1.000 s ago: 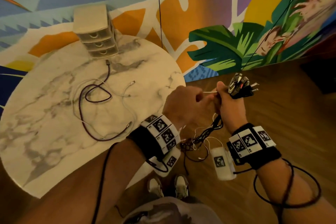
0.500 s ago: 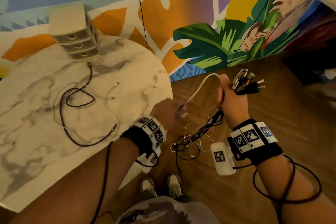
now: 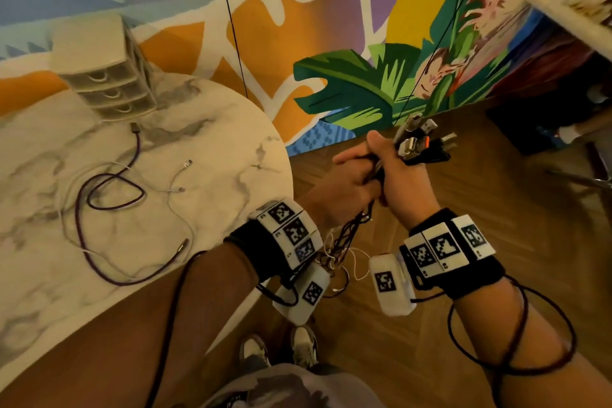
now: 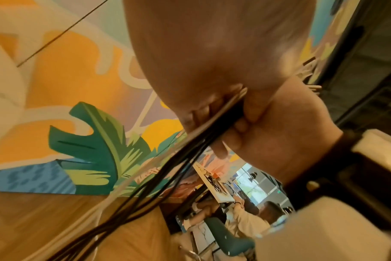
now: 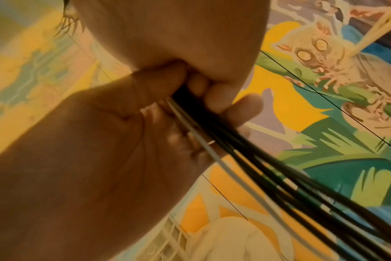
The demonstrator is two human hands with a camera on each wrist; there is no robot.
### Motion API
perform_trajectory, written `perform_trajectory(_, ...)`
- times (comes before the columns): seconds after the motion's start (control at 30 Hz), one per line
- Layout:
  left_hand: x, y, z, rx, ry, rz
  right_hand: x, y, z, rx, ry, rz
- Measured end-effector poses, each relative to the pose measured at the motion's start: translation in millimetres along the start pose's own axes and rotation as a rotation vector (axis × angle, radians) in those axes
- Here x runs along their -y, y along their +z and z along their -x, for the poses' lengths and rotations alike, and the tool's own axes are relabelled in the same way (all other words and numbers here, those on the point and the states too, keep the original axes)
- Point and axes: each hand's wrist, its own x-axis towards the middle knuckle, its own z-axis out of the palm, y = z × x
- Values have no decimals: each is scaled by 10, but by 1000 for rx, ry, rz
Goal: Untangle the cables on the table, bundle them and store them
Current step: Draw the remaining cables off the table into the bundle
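Note:
My right hand [image 3: 389, 172] grips a bundle of dark and white cables [image 3: 347, 235] off the table's right edge, above the floor. Several USB plugs [image 3: 422, 144] stick up out of its fist. My left hand [image 3: 354, 175] is pressed against the right one and holds the same strands just below it. The wrist views show both sets of fingers curled round the cables [image 4: 167, 167] [image 5: 234, 153], which hang down in a tangle between my wrists. A purple cable [image 3: 109, 209] and a thin white cable [image 3: 178, 182] lie looped together on the marble table [image 3: 215, 129].
A small beige drawer unit [image 3: 99, 76] stands at the table's far edge against the painted wall. Wooden floor lies under my hands, with my shoes [image 3: 278, 348] below. Another table's edge [image 3: 569, 13] shows at the upper right. Black sensor leads loop round both forearms.
Half a second ago my left hand was lower and apart, drawing a white cable down from the right fist. It has come back up against the right hand.

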Motion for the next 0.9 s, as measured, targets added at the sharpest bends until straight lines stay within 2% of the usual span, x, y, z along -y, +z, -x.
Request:
perform_trajectory(0.1,-128,-7,2,-8,-59,222,-39,-30,46,110,38,-138)
perform_trajectory(0.17,-206,-76,0,-14,-89,303,-154,-18,78,244,29,-239)
perform_trajectory(0.27,-302,-199,-52,-55,-51,379,-409,75,100,384,5,-45)
perform_trajectory(0.37,-430,-252,-138,-221,57,16,-763,113,34,262,122,167)
perform_trajectory(0.43,-596,-332,-162,-255,200,-254,-1012,33,17,166,235,292)
perform_trajectory(0.6,-913,-604,-122,-312,501,-692,-1609,-257,96,5,503,453)
perform_trajectory(0.7,-1013,-719,-81,-372,602,-847,-1850,-448,135,-58,591,492)
perform_trajectory(0.8,-1071,-825,-62,-469,722,-901,-1958,-520,179,-77,667,550)
perform_trajectory(0.87,-1020,-783,-60,-451,790,-944,-1895,-499,150,-136,668,435)
perform_trajectory(0.9,-966,-743,-63,-394,797,-964,-1854,-482,91,-187,661,356)
